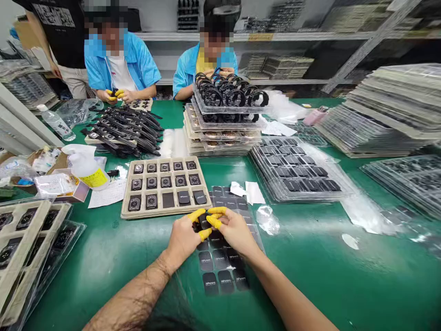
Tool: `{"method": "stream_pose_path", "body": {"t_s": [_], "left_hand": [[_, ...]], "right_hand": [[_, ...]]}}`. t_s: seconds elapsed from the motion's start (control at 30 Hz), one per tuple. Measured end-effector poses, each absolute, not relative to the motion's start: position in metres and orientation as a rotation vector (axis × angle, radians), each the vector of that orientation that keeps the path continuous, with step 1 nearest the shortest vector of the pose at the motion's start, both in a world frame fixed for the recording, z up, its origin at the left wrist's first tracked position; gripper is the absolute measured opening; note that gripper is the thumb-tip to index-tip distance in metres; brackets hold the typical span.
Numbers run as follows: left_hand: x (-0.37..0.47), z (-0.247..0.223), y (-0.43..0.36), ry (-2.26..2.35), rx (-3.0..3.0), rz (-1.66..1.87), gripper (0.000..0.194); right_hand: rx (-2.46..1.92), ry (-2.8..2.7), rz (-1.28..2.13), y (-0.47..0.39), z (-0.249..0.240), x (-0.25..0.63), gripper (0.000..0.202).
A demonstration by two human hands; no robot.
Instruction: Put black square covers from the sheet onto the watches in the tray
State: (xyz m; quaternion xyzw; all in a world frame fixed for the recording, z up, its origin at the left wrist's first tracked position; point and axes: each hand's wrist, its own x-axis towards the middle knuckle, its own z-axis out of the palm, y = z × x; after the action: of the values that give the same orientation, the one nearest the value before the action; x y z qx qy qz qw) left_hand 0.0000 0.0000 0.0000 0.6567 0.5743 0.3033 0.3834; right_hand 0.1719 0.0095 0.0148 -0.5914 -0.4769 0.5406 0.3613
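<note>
A small black watch with pale lettering is being held up over a sheet of dark labels, just in front of a beige tray. It's gripped on one side by the left hand, thumb and finger pinched in, and on the other by the right hand, whose fingertips are closed on it too. Yellow covers are worn on those fingers. Most of the tray's slots are filled with watches, backs up, and two in the near row are covered by lettered labels; whether its dark middle slot is filled can't be told. Clear trays are stacked to the right on the green table.
</note>
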Motion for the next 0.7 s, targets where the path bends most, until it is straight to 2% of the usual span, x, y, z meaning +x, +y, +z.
{"method": "stream_pose_path", "body": {"t_s": [0.5,0.7], "left_hand": [[-0.0006,-0.0052,0.0007,1.437,1.704,0.884,0.058],[-0.0008,-0.0066,0.0002,1.415,1.708,0.910,0.057]], "right_hand": [[-1.512,-1.204,1.344,0.0096,0.0164,0.1695,0.040],[-1.544,-1.316,1.243,0.0087,0.0116,0.1698,0.027]]}}
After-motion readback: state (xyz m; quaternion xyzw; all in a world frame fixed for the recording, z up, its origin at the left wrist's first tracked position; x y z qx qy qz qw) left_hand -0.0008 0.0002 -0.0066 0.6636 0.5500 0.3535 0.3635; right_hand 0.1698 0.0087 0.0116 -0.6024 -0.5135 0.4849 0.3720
